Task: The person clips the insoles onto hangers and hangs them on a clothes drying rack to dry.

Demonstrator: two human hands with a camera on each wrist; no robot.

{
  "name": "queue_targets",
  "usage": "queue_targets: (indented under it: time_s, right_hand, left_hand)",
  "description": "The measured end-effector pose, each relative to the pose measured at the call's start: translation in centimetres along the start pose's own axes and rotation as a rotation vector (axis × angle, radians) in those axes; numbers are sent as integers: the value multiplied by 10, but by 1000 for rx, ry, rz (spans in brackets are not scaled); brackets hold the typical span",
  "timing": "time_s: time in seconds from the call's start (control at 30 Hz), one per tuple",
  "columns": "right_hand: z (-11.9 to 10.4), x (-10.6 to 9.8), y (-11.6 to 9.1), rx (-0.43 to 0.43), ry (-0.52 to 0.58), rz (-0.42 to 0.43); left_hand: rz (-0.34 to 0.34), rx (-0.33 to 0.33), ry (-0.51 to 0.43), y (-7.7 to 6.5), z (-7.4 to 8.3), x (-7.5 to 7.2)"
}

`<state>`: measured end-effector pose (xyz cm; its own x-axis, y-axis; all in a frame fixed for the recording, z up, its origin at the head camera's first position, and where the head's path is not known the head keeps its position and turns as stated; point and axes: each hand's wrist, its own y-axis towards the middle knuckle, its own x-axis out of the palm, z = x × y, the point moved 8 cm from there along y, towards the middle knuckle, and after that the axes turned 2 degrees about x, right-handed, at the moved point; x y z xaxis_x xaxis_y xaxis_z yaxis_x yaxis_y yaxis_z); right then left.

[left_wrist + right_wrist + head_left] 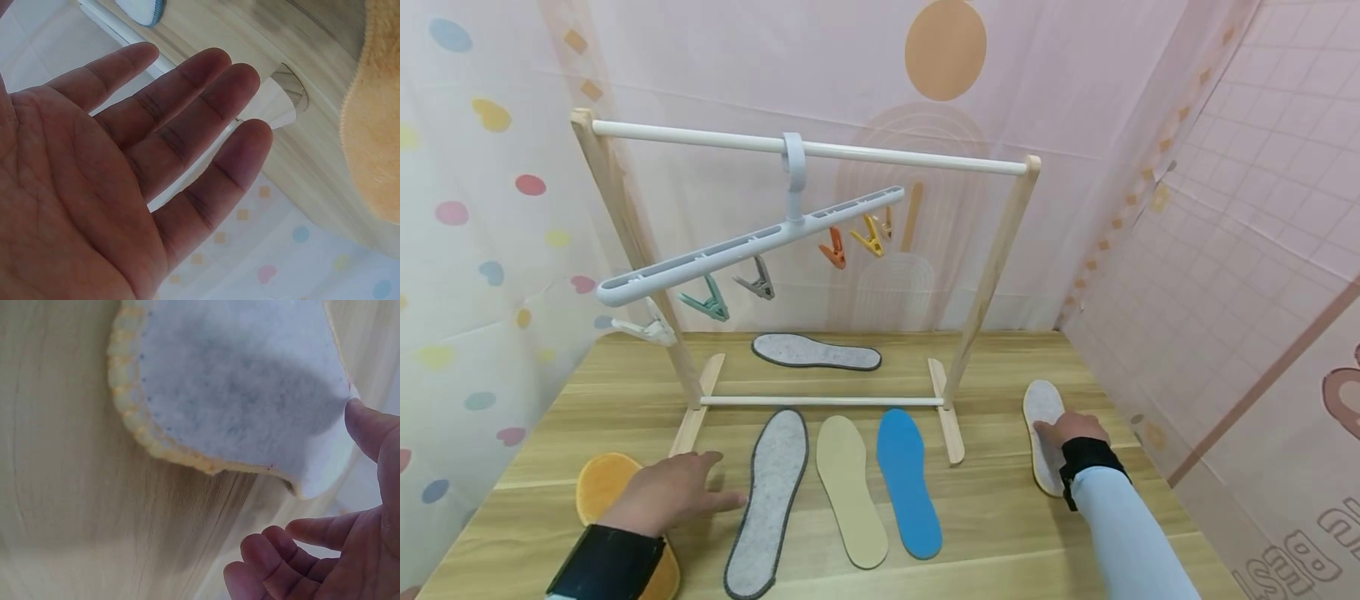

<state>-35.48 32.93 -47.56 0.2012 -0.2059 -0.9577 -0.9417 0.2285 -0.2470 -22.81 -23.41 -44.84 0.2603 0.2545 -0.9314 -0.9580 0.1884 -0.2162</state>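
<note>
On the right of the table lies a pale grey-white insole [1042, 402] with a yellowish stitched edge. My right hand [1071, 429] is at its right side. In the right wrist view, the thumb [362, 425] touches the insole's edge while the other fingers stay loosely bent, apart from it. My left hand [672, 493] hovers with spread fingers above a fuzzy orange insole [601, 477], partly covering it. In the left wrist view its palm and fingers [231, 156] hold nothing. Beside that hand lies a grey insole [775, 475] with dark trim.
A beige insole [850, 492] and a blue insole [910, 483] lie at the front middle. Behind stands a wooden rack [1000, 258]; a grey hanger [752, 242] with several coloured clips hangs from its bar [910, 153]. Another grey insole [816, 352] lies behind the rack's lower bar.
</note>
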Motion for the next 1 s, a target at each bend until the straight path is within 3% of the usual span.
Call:
queue_targets:
  time_s: [0.53,1.0]
  right_hand:
    - [-2,12,11,-14,-6,-16]
    - [-12,9,8,-18,-14,-44]
  left_hand:
    - [20,-3,-5,-1,3,1]
    - [8,-3,-3,-1,1,6]
